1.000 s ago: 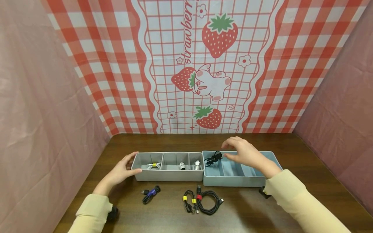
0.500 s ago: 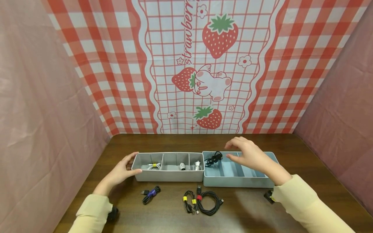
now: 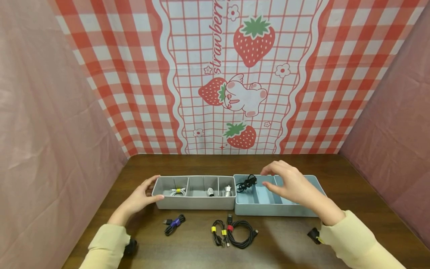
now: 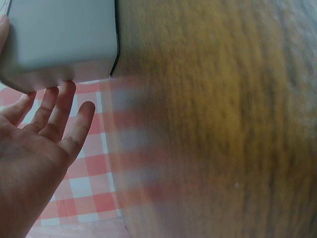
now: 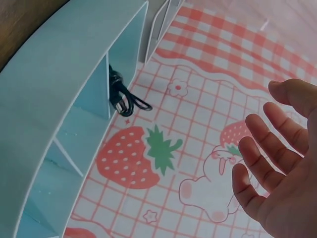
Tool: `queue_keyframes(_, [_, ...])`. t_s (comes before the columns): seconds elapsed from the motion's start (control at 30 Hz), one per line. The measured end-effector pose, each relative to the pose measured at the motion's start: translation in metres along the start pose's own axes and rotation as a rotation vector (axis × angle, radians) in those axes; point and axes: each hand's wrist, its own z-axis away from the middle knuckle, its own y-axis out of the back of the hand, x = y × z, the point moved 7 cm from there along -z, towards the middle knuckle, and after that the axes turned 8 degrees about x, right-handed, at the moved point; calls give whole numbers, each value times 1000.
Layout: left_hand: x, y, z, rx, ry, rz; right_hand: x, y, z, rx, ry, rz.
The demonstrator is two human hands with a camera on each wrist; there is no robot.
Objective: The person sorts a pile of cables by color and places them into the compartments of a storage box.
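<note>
Black cable: bunched in leftmost compartment of the blue box; in the right wrist view a loop shows past the rim.
Right hand: above blue box, right of centre; fingers loosely bent, thumb well parted, nothing held; black cable near, not touched.
Left hand: at left end of the gray box; thumb on near rim, fingers slightly bent against box, holding that end.
Gray box contents: white cable with yellow band in left half; white bundle right of centre; white plug at right end.
In the way: right hand and forearm cover the blue box's right part, contents there unclear.
Foreground: purple-banded cable lower left of centre; yellow-banded cable and red-banded cable side by side, lower centre.
Table: dark brown wood grain, boxes end to end across its middle.
Back cloth: red-white checks, strawberry print, upper frame.
Sides: pinkish curtains at left and right edges.
Sleeves: pale yellow, lower corners.
</note>
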Motion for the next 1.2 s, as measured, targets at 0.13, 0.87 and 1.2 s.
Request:
queue_keyframes(0.13, [0, 0, 0, -5, 8, -11, -7, 0, 5, 40, 45, -15])
queue_keyframes(0.87, [0, 0, 0, 8, 3, 9, -33, -31, 36, 76, 109, -140])
queue_keyframes(1.2, [-1, -1, 0, -1, 0, 21, -36, -47, 53, 90, 140, -196])
